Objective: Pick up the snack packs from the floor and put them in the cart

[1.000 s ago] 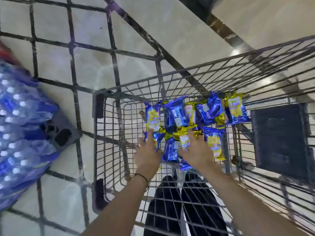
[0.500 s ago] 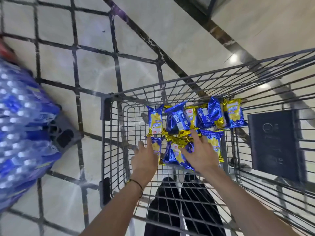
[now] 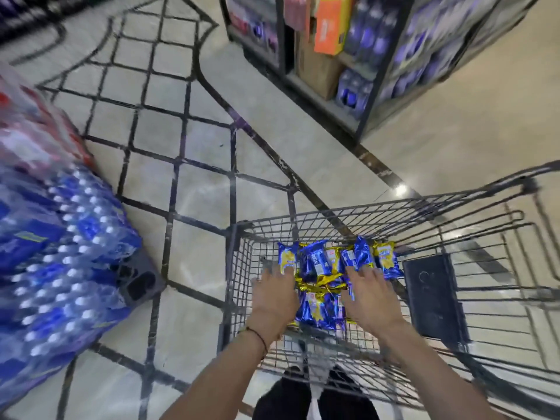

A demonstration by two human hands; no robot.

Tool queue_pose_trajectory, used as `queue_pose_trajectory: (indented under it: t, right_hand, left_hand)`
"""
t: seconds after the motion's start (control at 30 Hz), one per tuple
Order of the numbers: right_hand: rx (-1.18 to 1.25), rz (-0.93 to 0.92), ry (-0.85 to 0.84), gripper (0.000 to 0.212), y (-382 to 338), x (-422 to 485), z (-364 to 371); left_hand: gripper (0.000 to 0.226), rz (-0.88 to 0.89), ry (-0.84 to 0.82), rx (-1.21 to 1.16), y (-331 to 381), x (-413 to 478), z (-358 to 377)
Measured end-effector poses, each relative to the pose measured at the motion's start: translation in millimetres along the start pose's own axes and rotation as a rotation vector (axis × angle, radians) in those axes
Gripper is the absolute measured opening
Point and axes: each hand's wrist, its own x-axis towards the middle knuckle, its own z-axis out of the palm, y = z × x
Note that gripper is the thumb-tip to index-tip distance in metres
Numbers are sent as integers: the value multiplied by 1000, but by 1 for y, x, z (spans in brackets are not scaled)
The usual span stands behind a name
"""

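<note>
Several blue and gold snack packs (image 3: 318, 265) lie in a joined strip on the bottom of the grey wire cart (image 3: 239, 237). My left hand (image 3: 272, 298) is inside the cart at the strip's left side, fingers spread and straight over the packs. On the strip's right side my right hand (image 3: 372, 295) also has its fingers spread and straight, over the packs. Neither hand grips anything. No snack pack shows on the floor.
A dark flat panel (image 3: 430, 298) lies in the cart to the right of the packs. Shrink-wrapped bottle packs (image 3: 57, 268) are stacked on a pallet at the left. A shelf unit (image 3: 357, 56) with boxes and bottles stands ahead. The tiled floor (image 3: 197, 183) lies between them.
The view has tilted up, so the shelf unit and more floor now show. Both hands stay over the packs in the cart, now a little further apart.
</note>
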Motion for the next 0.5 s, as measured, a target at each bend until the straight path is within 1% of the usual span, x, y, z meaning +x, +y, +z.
queue_pose_trajectory:
  t: [0.13, 0.27, 0.4, 0.5]
  right_hand:
    - [-92, -111, 133, 50, -9, -47, -45]
    - [-109, -193, 179, 49, -20, -82, -77]
    - [-169, -374, 273, 42, -35, -108, -92]
    - [-199, -500, 287, 46, -48, -132, -91]
  left_hand:
    - [54, -3, 70, -28, 0, -53, -31]
    - [54, -38, 146, -38, 2, -113, -42]
    - [50, -137, 239, 7, 2, -166, -37]
    - [45, -247, 304, 5, -1, -213, -30]
